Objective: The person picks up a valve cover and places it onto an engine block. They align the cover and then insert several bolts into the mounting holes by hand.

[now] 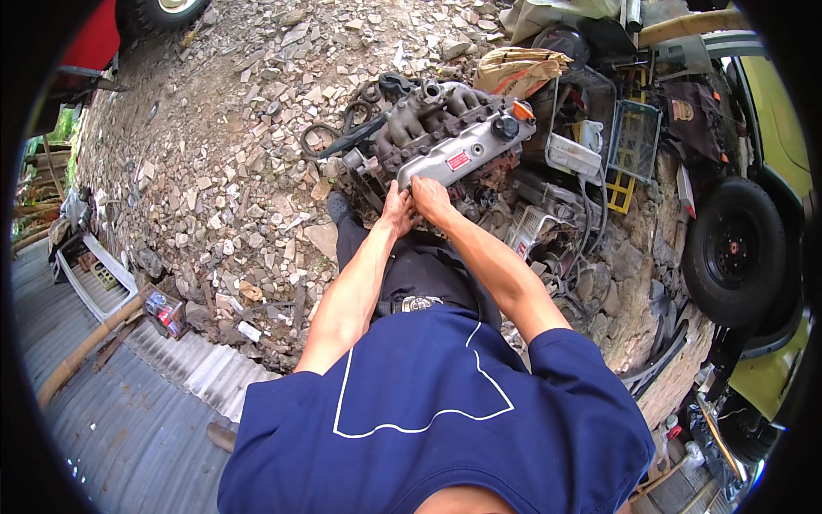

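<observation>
An engine with a silver valve cover (437, 164) lies on the rubble in front of me. The cover carries a red label, a black oil filler cap (505, 128) and an orange piece (523, 111) at its far right end. Along its far side runs a rusty brown manifold (413, 120). My left hand (399, 211) and my right hand (431, 198) meet at the cover's near left end. Both have curled, closed fingers against its edge; whatever small thing they may pinch is hidden.
Loose belts (318, 140) lie left of the engine. To the right are a grey crate (572, 157), a yellow crate (618, 190), a paper sack (521, 70), hoses and engine parts. A spare wheel (735, 248) stands by a yellow-green vehicle. Corrugated sheets (111, 394) lie lower left.
</observation>
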The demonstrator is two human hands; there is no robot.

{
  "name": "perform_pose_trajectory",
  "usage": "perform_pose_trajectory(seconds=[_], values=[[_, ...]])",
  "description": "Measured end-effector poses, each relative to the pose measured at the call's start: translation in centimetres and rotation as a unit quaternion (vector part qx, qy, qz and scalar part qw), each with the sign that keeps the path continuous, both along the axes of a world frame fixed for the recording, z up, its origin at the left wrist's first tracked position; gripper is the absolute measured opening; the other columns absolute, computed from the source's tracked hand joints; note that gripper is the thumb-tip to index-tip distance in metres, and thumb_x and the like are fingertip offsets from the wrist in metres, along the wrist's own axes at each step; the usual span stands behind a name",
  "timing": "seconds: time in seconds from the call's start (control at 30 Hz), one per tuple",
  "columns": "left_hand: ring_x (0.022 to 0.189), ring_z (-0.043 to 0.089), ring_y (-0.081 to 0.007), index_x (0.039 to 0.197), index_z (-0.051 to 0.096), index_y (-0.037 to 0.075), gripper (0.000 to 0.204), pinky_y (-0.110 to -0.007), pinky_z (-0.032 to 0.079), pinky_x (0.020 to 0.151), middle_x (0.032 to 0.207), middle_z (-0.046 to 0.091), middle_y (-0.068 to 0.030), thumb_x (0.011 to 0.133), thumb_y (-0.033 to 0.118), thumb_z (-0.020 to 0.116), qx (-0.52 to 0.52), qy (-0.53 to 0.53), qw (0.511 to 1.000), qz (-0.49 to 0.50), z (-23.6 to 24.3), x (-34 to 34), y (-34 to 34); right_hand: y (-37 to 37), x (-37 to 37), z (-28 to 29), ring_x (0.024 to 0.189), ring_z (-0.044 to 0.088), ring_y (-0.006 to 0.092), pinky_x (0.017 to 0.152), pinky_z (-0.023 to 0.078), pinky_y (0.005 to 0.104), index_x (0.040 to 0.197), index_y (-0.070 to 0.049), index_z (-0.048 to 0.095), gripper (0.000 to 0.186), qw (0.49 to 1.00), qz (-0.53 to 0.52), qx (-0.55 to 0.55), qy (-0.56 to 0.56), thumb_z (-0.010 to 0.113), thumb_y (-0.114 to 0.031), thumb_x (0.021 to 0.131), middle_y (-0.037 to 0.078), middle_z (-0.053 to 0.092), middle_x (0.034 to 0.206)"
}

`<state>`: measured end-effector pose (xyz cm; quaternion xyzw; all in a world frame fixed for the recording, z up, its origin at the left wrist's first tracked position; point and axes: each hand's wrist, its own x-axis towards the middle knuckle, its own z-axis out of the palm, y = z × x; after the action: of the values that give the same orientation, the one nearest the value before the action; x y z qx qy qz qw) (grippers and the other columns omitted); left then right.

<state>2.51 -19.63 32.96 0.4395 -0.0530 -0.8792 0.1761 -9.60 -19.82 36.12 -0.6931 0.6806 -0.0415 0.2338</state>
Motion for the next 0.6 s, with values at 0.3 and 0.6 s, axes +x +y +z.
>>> perform_pose_trajectory(seconds=[0.3, 0.6], values=[[0.136, 0.035, -0.0236, 0.149, 0.031, 0.013, 0.106, -0.048, 0.024, 0.109, 0.148, 0.042, -0.0059, 0.078, 0.089, 0.01, 0.042, 0.0, 0.997, 0.068, -0.5, 0.0, 0.0, -0.3, -0.3, -1.2, 0.076, 0.068, 0.0365, 0.065, 0.055, 0.0446, 0.087, 0.002, 0.061, 0.015, 0.997, 0.075, 0.005, 0.03, 0.06, -0.012, 0.081, 0.022, 0.067, 0.081], [0.129, 0.041, -0.0209, 0.145, 0.038, 0.015, 0.106, -0.04, 0.034, 0.096, 0.143, 0.046, -0.0012, 0.076, 0.09, 0.009, 0.024, 0.036, 0.997, 0.065, 0.2, 0.2, 0.1, -0.2, 1.0, -3.2, 0.081, 0.066, 0.0247, 0.062, 0.053, 0.0346, 0.093, -0.008, 0.064, 0.018, 0.947, 0.177, -0.067, 0.261, 0.058, -0.023, 0.085, 0.01, 0.066, 0.085]])
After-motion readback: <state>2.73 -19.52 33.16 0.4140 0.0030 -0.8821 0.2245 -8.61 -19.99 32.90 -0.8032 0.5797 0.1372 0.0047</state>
